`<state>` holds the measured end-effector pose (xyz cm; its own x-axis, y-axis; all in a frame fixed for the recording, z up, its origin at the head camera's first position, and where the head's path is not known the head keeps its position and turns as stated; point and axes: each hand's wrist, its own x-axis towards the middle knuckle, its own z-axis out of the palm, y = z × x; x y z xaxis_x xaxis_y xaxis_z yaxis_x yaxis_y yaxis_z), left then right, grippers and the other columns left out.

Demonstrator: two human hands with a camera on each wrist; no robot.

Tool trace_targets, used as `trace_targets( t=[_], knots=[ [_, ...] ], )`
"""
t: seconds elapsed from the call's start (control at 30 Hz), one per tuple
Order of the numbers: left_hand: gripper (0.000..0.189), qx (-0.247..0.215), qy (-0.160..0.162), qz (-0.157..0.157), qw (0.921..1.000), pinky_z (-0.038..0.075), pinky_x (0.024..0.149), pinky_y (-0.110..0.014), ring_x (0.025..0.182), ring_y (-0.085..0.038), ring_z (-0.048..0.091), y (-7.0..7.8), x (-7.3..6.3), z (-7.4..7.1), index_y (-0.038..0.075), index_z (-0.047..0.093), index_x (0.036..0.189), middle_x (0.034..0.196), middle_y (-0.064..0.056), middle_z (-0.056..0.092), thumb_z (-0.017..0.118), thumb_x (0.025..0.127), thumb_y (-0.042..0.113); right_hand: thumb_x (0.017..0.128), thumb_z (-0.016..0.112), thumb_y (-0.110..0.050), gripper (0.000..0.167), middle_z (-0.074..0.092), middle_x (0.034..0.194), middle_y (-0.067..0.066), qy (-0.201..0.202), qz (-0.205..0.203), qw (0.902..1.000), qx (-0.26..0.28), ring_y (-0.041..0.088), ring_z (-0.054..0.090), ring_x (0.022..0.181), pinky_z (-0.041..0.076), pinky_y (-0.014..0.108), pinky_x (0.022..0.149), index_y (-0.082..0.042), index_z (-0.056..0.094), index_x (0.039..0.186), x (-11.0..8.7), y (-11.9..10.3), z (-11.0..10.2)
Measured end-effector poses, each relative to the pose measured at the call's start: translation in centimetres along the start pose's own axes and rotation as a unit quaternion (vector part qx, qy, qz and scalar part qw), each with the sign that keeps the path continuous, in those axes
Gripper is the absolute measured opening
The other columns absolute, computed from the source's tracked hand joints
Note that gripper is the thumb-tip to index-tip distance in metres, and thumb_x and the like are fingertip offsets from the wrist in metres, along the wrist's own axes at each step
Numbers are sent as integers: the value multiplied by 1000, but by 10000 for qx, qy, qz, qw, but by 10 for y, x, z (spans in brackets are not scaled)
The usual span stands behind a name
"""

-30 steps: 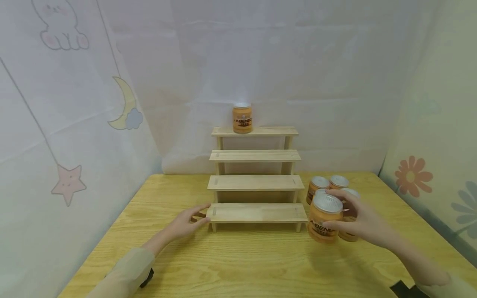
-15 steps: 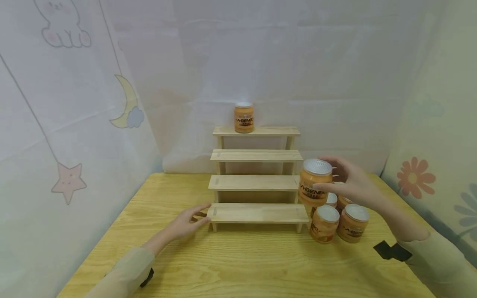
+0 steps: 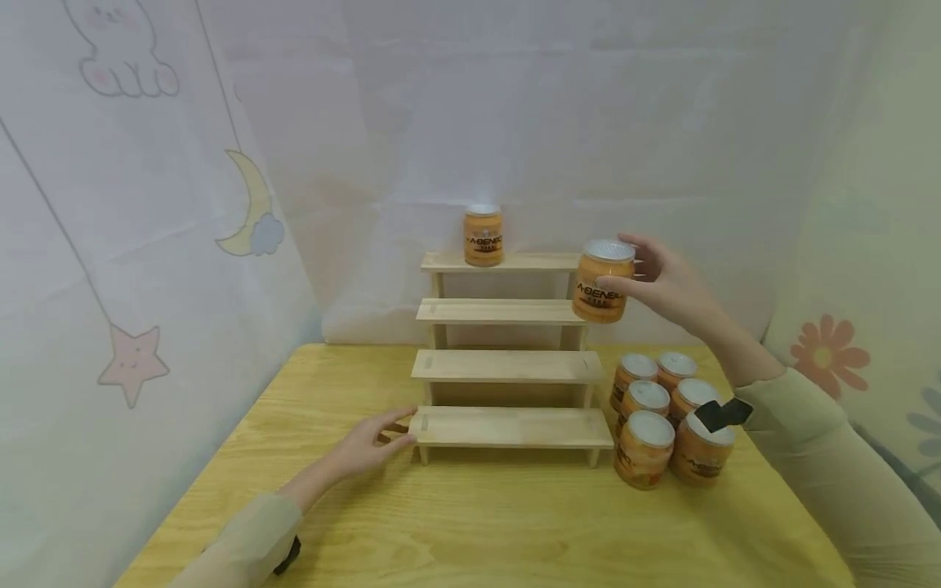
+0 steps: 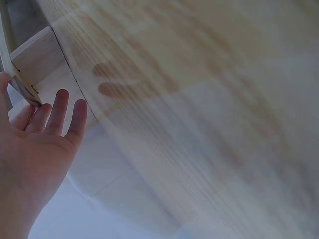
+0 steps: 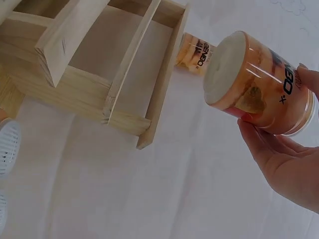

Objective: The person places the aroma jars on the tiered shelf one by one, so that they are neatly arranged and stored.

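My right hand [image 3: 672,290] holds an orange jar [image 3: 604,282] with a ridged pale lid. The jar is raised upright in front of the right end of the wooden step shelf's [image 3: 507,366] upper tiers, apart from them in the right wrist view. Thumb and fingers grip its sides. A similar jar [image 3: 483,237] stands on the top tier, left of the middle. My left hand [image 3: 367,445] holds the left end of the lowest tier [image 3: 507,426] between thumb and fingers; in the left wrist view, two fingers [image 4: 60,107] of it stretch past the board.
Several matching jars [image 3: 645,449] stand in a close group on the yellow wood-grain table [image 3: 470,523], right of the shelf. Pale cloth [image 3: 662,122] hangs behind and on both sides. My right forearm [image 3: 801,425] passes over the jars' right side.
My right hand has lifted the jar from beside the group, up and slightly left, to near the top tiers. The left hand stays at the lowest tier.
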<state>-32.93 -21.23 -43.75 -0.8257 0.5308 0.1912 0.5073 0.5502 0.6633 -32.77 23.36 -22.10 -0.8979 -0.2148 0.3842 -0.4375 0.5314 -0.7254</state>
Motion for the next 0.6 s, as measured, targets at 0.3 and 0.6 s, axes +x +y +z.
trace_targets(
  t=[0.3,0.6],
  knots=[
    [57,10,26,60,10000,49,90,-52,116,-40,53,-4,1,1,6,37,144,144,-20,41,53,96,33,80,70,-49,91,40,145,14,363,231,9991,66,30,44,128,42,50,100,-11,24,148,49,7,9],
    [56,-223,-41,131,9997,50,89,-51,115,-41,53,-2,-7,5,6,37,144,144,-20,40,55,96,30,82,71,-41,86,36,147,13,473,263,9977,420,31,45,127,43,47,102,-9,25,147,92,8,25]
  ],
)
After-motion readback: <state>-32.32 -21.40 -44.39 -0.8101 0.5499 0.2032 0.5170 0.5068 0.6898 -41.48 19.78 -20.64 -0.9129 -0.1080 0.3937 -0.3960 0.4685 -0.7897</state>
